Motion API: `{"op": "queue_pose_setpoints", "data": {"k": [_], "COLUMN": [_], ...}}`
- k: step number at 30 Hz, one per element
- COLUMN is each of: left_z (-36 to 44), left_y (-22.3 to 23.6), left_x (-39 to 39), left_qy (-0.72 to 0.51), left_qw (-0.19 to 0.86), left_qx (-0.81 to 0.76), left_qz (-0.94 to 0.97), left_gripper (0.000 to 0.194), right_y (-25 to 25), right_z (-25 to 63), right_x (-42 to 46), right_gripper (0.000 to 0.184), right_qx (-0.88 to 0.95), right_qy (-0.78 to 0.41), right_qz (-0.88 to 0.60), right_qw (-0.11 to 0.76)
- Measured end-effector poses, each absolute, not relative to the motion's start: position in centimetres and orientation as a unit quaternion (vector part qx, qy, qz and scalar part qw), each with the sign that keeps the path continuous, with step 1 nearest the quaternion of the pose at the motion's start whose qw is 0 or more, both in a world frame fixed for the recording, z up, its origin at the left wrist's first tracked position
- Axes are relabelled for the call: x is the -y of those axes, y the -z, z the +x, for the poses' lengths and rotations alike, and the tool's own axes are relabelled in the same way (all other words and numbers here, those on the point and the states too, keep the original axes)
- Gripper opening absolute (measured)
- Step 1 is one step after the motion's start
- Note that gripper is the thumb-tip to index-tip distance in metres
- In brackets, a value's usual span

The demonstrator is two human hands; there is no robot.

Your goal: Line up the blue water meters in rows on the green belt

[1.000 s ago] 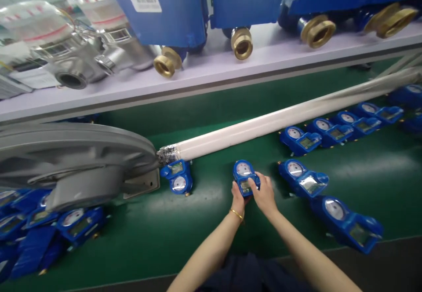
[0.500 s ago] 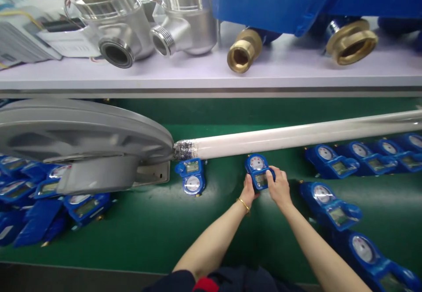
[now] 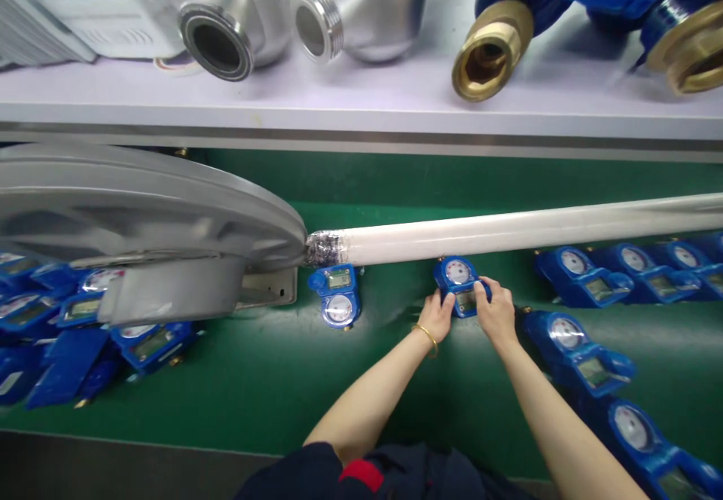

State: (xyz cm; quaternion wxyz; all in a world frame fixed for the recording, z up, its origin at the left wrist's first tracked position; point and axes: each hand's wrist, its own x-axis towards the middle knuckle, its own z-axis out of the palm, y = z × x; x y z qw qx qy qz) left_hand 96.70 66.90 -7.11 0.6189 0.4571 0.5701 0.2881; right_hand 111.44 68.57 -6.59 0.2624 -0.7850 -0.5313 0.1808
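Note:
A blue water meter [image 3: 456,271] with a round white dial and a small grey display is between my hands over the green bench top, its display side towards me. My left hand [image 3: 437,316] grips its lower left edge, thumb near the display. On the right, my right hand [image 3: 497,313] closes on the meter's lower right corner. The fingers under the meter are partly hidden. To the left lies a second water meter [image 3: 340,309], turned the other way round with its dial nearest me.
A white pipe [image 3: 480,240] runs along the back of the green bench [image 3: 254,402], joining a large grey moulded part [image 3: 175,289]. Several blue meters [image 3: 152,346] are piled at left. More meters [image 3: 593,364] lie at right. Above, a white shelf [image 3: 361,120] carries metal and brass fittings.
The view has shifted, and the shelf fittings look closer. My hands and the held meter have moved slightly right. Both hands still grip the meter.

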Motion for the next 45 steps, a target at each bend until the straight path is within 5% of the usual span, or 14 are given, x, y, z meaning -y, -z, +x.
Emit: {"op": "queue_pose_setpoints", "data": {"k": [3,6,10,13,21,24,26,30,33,39,45], "left_z": [93.8,89.2,83.4,81.3,79.7,80.2,81.7,86.9,90.1,92.9,98.6], "left_y": [4.8,3.2,4.1,5.5,5.4,5.7,5.9,6.1,6.7,8.5,9.5], "left_x": [-65.2,-63.5,-64.0,-65.6,-61.6,-57.9,-56.5,-56.9,-56.8,-53.3,-55.3], "left_qy": [-0.329,-0.389,-0.292,-0.223,-0.169,-0.108,-0.078,-0.033,-0.039,-0.159,-0.225], "left_qw": [0.499,0.224,0.035,0.096,0.152,0.180,0.222,0.316,0.333,0.475,0.619], "left_qx": [-0.631,-0.746,-0.879,-0.915,-0.880,-0.790,-0.671,-0.350,-0.251,-0.613,-0.594], "left_qz": [0.496,0.491,0.375,0.321,0.418,0.575,0.703,0.881,0.908,0.611,0.461], "left_gripper": [0.061,0.060,0.108,0.118,0.081,0.074,0.077,0.081,0.077,0.063,0.061], "right_y": [6.8,7.1,7.0,7.0,3.8,0.8,-0.3,1.1,3.5,4.8,4.7], "right_z": [111.9,112.3,112.3,112.1,112.5,110.9,109.1,106.9,107.1,107.8,110.8], "right_x": [-68.6,-68.6,-68.6,-68.7,-66.4,-63.0,-60.3,-55.3,-52.0,-49.1,-51.6], "right_gripper": [0.069,0.072,0.075,0.077,0.086,0.068,0.064,0.116,0.121,0.112,0.096], "right_qx": [0.531,0.535,0.531,0.530,0.531,0.624,0.728,0.823,0.781,0.656,0.589], "right_qy": [-0.175,-0.168,-0.173,-0.178,-0.116,-0.091,-0.135,-0.223,-0.245,-0.161,-0.146], "right_qz": [-0.787,-0.787,-0.787,-0.783,-0.774,-0.700,-0.619,-0.523,-0.571,-0.736,-0.791], "right_qw": [0.263,0.256,0.264,0.273,0.326,0.336,0.263,0.021,-0.064,0.050,0.071]}}
